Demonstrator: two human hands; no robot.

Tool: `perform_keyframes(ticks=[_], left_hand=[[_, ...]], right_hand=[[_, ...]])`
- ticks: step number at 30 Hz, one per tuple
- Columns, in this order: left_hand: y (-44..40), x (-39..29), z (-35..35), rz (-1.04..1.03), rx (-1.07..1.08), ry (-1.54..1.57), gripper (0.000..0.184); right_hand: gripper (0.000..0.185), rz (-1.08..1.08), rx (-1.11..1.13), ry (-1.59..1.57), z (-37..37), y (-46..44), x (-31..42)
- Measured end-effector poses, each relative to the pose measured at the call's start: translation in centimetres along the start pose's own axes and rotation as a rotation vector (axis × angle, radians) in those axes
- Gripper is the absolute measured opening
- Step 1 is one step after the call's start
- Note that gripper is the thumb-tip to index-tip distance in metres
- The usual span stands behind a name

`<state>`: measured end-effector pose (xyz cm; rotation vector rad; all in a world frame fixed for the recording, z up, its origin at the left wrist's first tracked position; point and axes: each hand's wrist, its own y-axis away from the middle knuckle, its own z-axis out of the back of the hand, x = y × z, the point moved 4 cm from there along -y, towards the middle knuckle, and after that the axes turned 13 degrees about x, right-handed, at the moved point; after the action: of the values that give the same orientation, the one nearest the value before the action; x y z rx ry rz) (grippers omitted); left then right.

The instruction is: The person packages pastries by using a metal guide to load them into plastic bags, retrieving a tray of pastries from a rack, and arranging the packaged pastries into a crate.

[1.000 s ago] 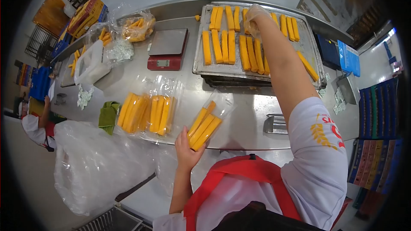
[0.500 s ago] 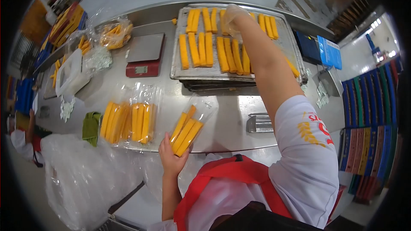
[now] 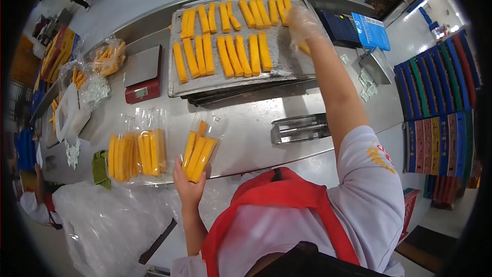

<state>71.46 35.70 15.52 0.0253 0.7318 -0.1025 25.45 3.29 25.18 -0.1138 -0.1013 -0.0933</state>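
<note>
Spill risk, seven o'clock
Tilting could empty the bag (image 3: 201, 149) our left fingers (image 3: 178, 167) clamp (right fingers (image 3: 297, 26): we can't tell).

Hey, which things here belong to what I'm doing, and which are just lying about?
Part of the work, it seems:
clear bag of yellow sticks, held in your left hand
tray of sticks, under your gloved right hand
filled bags beside the held one

Probably just lying about:
green cloth, beside the filled bags
blue packet, past the tray's right end
</note>
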Motion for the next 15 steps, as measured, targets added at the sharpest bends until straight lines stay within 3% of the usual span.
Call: perform_keyframes(ticks=[2, 5, 7, 11, 14, 15], left_hand=[[-0.1, -0.3, 0.0, -0.014, 0.002, -0.002, 0.085], [-0.1, -0.5, 0.2, 0.031, 0.015, 0.004, 0.086], [-0.1, -0.7, 0.1, 0.079, 0.029, 0.007, 0.087], [-0.1, -0.6, -0.1, 0.098, 0.017, -0.017, 0.088], [0.0, -0.5, -0.3, 0.082, 0.008, -0.034, 0.088], [0.0, -0.5, -0.3, 0.08, 0.005, -0.038, 0.088]], right_hand=[[0.025, -0.061, -0.012, -0.151, 2.1, 3.5, 3.8], [0.021, -0.039, 0.02, -0.038, 0.8, 3.5, 5.1], [0.014, -0.032, -0.157, -0.038, 0.0, 3.7, 5.1], [0.014, -0.096, -0.218, -0.191, -1.2, 2.7, 4.3], [0.023, -0.017, -0.12, 0.002, -1.1, 3.0, 4.5], [0.02, 0.02, -0.221, -0.009, -1.1, 3.3, 4.4]])
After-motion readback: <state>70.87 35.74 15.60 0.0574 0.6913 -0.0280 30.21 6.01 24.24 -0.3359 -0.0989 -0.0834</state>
